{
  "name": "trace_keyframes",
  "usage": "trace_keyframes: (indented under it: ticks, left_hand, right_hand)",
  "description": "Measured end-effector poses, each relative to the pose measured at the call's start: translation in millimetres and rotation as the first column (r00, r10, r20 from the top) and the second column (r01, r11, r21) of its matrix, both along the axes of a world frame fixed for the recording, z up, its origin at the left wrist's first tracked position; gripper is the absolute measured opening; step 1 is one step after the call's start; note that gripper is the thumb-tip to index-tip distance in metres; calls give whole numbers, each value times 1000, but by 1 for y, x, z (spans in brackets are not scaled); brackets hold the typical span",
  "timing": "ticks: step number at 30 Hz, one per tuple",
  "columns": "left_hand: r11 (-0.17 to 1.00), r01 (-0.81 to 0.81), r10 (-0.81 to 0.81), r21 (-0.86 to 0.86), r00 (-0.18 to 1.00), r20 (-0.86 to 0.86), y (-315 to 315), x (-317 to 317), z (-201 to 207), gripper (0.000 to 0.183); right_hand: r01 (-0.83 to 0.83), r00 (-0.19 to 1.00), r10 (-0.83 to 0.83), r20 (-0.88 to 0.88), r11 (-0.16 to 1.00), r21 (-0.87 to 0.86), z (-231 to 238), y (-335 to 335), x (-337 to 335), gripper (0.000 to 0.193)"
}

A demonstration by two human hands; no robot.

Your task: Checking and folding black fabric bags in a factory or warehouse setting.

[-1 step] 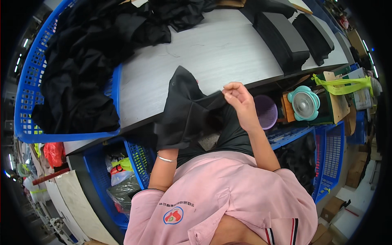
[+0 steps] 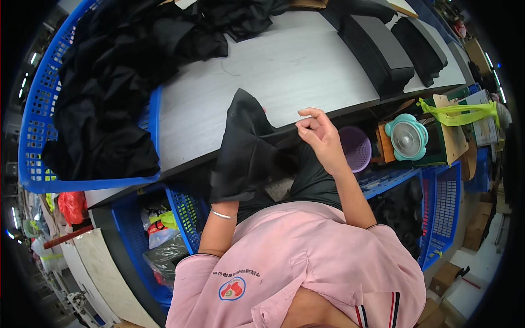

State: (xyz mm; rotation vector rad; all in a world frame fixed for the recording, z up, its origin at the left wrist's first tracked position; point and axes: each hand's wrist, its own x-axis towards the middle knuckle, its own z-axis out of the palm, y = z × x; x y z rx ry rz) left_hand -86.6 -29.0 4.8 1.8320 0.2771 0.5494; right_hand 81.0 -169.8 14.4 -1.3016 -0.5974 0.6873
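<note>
The grey table [image 2: 284, 65] carries a blue basket [image 2: 33, 136] of dark clothes, and a black garment [image 2: 246, 147] hangs over its near edge. Your right hand [image 2: 320, 134] pinches the garment's edge with closed fingers [image 2: 309, 115]. The cloth hides your left hand, so its grip cannot be told.

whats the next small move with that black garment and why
Probably lift the black garment fully onto the grey table and spread it flat. It hangs over the table's near edge, only its top on the surface. The right hand pinches its edge at the table's rim, while the left hand is hidden beneath the cloth, seemingly holding it from below.
</note>
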Motion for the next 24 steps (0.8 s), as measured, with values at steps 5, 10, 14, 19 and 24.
trace_keyframes:
  ticks: [5, 10, 14, 19, 24]
  left_hand:
    - [999, 26, -26, -18, 1000, 2, -5, 12, -12, 57]
    - [996, 83, -83, -10, 996, 15, -17, -13, -26, 57]
    - [996, 86, -87, 16, 996, 33, 5, -38, -37, 57]
    - [990, 132, -135, 41, 989, 68, 0, -7, -53, 57]
    - [679, 339, -103, -651, 922, 373, -26, 22, -30, 51]
  right_hand:
    - [-154, 980, 179, 82, 957, -246, 16, 5, -1, 25]
    - [-172, 816, 322, 481, 928, -330, 3, 15, -8, 21]
    - [-376, 912, 375, -168, 926, 28, 34, 1, -2, 23]
    - [-312, 941, 317, -120, 948, 60, 34, 13, 16, 26]
    - [-41, 999, 41, -10, 999, -20, 32, 39, 58, 27]
